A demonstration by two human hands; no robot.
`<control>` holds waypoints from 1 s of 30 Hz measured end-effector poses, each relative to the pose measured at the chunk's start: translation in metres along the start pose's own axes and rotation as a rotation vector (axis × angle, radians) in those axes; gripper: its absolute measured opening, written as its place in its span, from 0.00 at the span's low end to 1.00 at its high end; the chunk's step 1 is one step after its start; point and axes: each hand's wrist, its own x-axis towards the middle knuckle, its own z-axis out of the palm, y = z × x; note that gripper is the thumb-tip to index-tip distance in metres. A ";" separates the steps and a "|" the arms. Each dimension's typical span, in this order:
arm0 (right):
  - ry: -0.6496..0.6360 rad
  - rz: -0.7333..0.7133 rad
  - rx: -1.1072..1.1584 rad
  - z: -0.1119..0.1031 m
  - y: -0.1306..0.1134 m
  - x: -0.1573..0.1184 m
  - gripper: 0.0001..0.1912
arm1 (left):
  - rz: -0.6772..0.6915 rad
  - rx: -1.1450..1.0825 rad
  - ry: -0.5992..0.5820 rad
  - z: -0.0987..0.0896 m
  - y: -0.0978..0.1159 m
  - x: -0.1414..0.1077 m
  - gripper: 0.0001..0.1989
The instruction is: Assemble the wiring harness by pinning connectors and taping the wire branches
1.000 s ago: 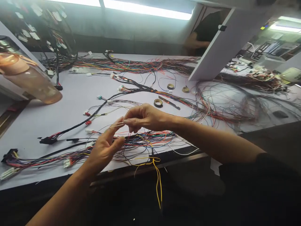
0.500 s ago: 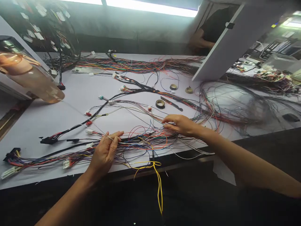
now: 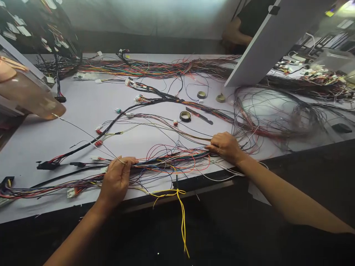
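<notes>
Along the table's front edge runs a loose bundle of wires [image 3: 166,161] in many colours. My left hand [image 3: 116,177] is closed around the bundle's left part, and a thin pale wire [image 3: 80,129] sticks out from it toward the upper left. Farther right, my right hand [image 3: 226,147] grips the same wires, its fingers wrapped round them. Left of my left hand the wires run out to a white connector [image 3: 72,192] and a black connector [image 3: 7,181]. Yellow wires [image 3: 183,218] hang over the edge between my hands.
Behind lies a black-wrapped harness [image 3: 133,107]. Tape rolls [image 3: 185,116] and a dark flat blade [image 3: 199,116] rest mid-table. A bottle [image 3: 33,96] stands at left, a white upright panel [image 3: 255,44] at right. A person's arm [image 3: 235,33] shows behind.
My right hand has moved right along the wires and closed around them, and the wires between my hands lie straighter. The view has shifted slightly.
</notes>
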 end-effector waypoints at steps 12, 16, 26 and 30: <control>-0.134 0.109 0.128 -0.022 -0.113 0.050 0.14 | -0.028 -0.071 -0.005 -0.002 0.002 0.000 0.11; -0.244 0.097 0.072 -0.030 -0.108 0.063 0.07 | -0.046 -0.076 0.006 -0.002 0.001 0.000 0.12; -0.191 -0.046 0.032 -0.036 -0.065 0.042 0.08 | -0.042 -0.118 0.043 0.000 -0.002 -0.002 0.12; 0.155 -0.185 0.247 -0.035 -0.105 0.060 0.19 | -0.039 -0.124 0.043 0.001 -0.002 -0.001 0.11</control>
